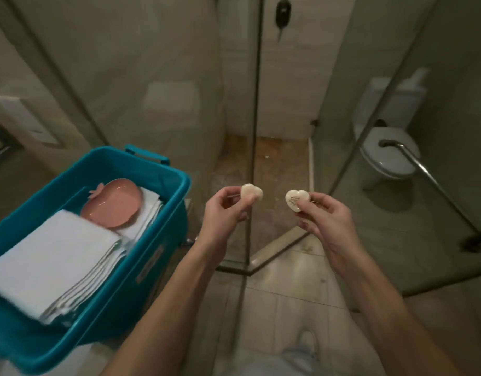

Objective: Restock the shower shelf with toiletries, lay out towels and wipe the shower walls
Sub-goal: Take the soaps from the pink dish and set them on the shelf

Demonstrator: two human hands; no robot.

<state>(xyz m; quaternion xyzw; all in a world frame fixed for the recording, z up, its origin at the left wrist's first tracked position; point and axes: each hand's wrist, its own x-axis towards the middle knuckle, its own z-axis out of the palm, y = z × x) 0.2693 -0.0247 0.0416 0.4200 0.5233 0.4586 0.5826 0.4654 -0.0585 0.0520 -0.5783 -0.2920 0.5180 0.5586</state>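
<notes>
A person's left hand [225,210] and right hand [322,215] each pinch a heart-shaped soap [251,191] [297,199] in a closed grip, side by side before the glass shower door [257,104]; the shower stall lies straight ahead, folded towels [52,256] in the teal basket [163,226] to the left.

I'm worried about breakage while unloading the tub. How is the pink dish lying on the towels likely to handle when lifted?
The pink dish looks rigid and glossy, so probably slippery, and breakable if it is ceramic. It is shallow and small, so likely light. It lies tilted on the folded white towels in the teal tub, so it may slide when the towels shift.
</notes>
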